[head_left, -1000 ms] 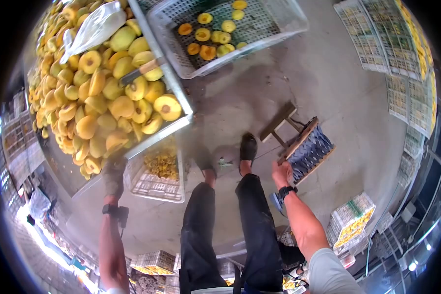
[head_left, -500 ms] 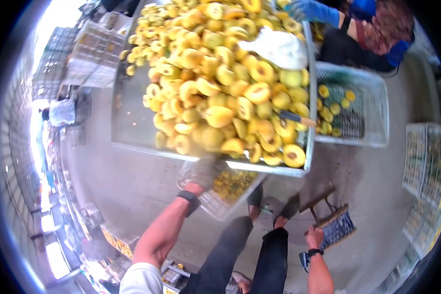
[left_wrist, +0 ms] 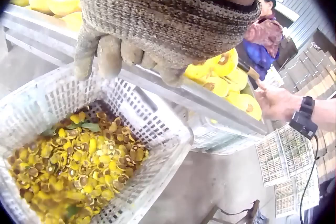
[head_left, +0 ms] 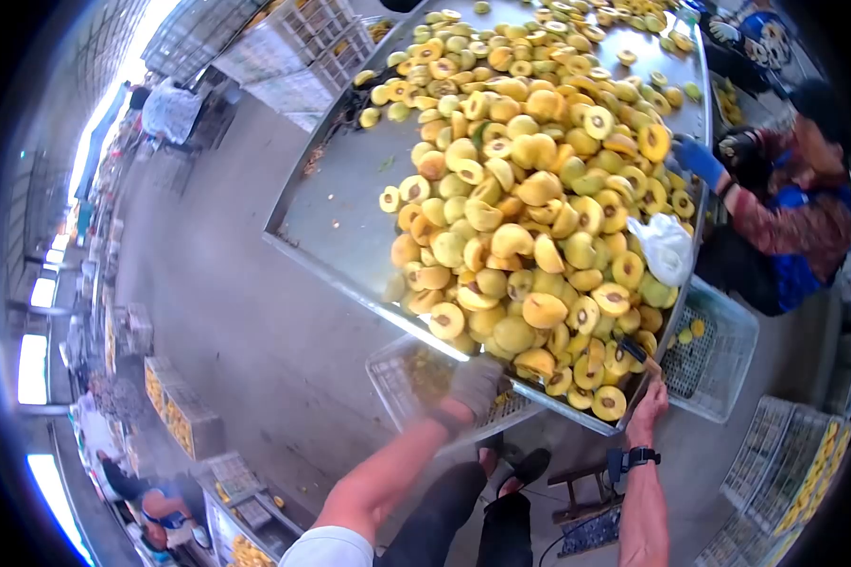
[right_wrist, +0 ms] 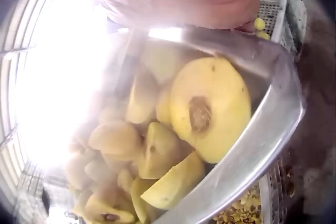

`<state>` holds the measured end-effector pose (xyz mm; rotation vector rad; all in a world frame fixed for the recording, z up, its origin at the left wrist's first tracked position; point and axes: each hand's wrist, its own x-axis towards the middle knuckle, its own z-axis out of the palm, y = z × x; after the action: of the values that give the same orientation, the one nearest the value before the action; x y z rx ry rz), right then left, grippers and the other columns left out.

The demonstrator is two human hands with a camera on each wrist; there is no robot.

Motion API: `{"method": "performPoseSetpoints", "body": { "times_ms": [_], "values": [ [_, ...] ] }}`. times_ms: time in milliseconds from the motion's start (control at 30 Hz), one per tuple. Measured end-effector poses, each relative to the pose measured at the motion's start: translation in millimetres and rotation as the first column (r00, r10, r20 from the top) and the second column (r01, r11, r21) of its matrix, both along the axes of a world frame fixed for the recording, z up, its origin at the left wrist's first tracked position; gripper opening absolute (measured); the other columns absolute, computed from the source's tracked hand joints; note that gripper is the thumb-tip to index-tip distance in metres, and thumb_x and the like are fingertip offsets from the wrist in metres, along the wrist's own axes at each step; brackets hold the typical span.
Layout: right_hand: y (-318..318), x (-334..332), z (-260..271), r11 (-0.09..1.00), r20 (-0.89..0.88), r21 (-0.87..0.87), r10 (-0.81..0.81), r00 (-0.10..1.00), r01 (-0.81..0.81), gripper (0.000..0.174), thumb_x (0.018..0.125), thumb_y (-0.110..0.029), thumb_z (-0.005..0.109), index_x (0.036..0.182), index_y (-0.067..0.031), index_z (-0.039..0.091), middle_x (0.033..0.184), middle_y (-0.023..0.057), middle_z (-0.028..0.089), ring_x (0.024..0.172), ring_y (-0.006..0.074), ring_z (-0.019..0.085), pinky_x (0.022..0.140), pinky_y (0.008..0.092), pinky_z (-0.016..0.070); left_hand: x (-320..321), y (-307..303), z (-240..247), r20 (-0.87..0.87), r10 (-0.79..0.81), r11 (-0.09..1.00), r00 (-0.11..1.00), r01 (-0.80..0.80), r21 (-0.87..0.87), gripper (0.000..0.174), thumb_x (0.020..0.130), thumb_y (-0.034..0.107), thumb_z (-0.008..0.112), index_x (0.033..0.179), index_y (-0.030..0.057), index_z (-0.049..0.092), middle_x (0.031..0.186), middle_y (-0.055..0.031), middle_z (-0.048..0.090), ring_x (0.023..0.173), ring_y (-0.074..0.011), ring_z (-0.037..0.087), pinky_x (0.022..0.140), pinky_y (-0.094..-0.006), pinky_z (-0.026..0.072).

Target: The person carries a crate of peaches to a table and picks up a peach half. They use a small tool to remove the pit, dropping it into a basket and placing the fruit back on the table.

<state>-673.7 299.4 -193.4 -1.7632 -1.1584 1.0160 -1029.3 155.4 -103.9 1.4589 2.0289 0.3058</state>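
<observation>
Halved yellow peaches are heaped on a metal-rimmed table. My left hand, in a grey knitted glove, is at the table's near edge, its fingers hanging loosely above a white crate of peach stones and scraps. It holds nothing. At the near right corner, my bare right hand grips the end of a knife's wooden handle. The dark blade lies over the peaches. From the right wrist, a large peach half shows close below that hand.
A white plastic bag lies on the heap's right side. Beyond it sits a person with a blue glove. A crate holding a few peaches stands beside the table; a low stool is near my feet. Stacked crates stand at right.
The head view has swung up and left, showing more of the table and the seated person. My right hand has gone from beside the stool to the knife handle. My left stays near the edge.
</observation>
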Motion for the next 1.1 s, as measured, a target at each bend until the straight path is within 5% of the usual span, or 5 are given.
{"method": "performPoseSetpoints", "body": {
  "times_ms": [233, 500, 733, 867, 1100],
  "values": [
    [-3, -10, -11, 0.999, 0.223, -0.037, -0.002, 0.975, 0.010, 0.041, 0.106, -0.035, 0.055, 0.112, 0.0052, 0.063, 0.093, 0.0091, 0.064, 0.087, 0.0182, 0.051, 0.081, 0.0357, 0.0440, 0, 2, 3, -0.044, 0.013, 0.998, 0.999, -0.011, 0.055, 0.019, 0.076, 0.014, 0.072, 0.093, 0.0055, 0.073, 0.088, -0.0194, 0.069, 0.083, -0.0392, 0.069, 0.071, -0.0452, 0.0556],
    [3, -10, -21, 0.996, -0.145, -0.007, -0.091, 0.985, 0.091, 0.030, 0.107, -0.018, 0.049, 0.120, 0.0044, 0.064, 0.113, 0.0051, 0.064, 0.103, 0.0179, 0.056, 0.096, 0.0298, 0.0435, -3, 4, 6, -0.039, 0.063, 0.989, 0.997, -0.057, 0.136, 0.009, 0.077, 0.015, 0.071, 0.083, 0.0101, 0.073, 0.085, -0.0136, 0.071, 0.079, -0.0326, 0.071, 0.066, -0.0437, 0.0539],
    [2, 8, -44, 0.995, 0.165, 0.099, -0.043, 0.985, 0.027, 0.026, 0.105, -0.016, 0.054, 0.115, 0.0047, 0.065, 0.103, 0.0068, 0.064, 0.092, 0.0197, 0.055, 0.087, 0.0332, 0.0456, -4, -1, 9, 0.061, -0.004, 1.000, 0.998, 0.004, 0.004, 0.025, 0.083, 0.020, 0.064, 0.106, 0.0099, 0.068, 0.095, -0.0144, 0.068, 0.084, -0.0371, 0.067, 0.070, -0.0466, 0.0502],
    [-1, -14, -9, 0.999, 0.328, 0.002, 0.040, 0.944, -0.043, 0.037, 0.109, -0.026, 0.050, 0.118, 0.0077, 0.063, 0.106, 0.0185, 0.069, 0.089, 0.0282, 0.059, 0.088, 0.0392, 0.0464, 0, 9, 10, -0.005, 0.103, 0.985, 0.995, -0.101, 0.137, 0.009, 0.080, 0.017, 0.068, 0.084, 0.0096, 0.071, 0.080, -0.0154, 0.068, 0.077, -0.0350, 0.069, 0.066, -0.0453, 0.0532],
    [-1, -21, 3, 0.993, 0.259, 0.025, 0.101, 0.961, -0.111, 0.021, 0.104, -0.012, 0.052, 0.114, 0.0013, 0.063, 0.098, 0.0072, 0.063, 0.090, 0.0196, 0.054, 0.086, 0.0327, 0.0452, -2, 8, 24, -0.013, 0.052, 0.996, 0.999, -0.053, -0.076, 0.020, 0.076, 0.023, 0.078, 0.089, 0.0088, 0.073, 0.089, -0.0143, 0.066, 0.084, -0.0345, 0.066, 0.075, -0.0442, 0.0529]
  ]
}}
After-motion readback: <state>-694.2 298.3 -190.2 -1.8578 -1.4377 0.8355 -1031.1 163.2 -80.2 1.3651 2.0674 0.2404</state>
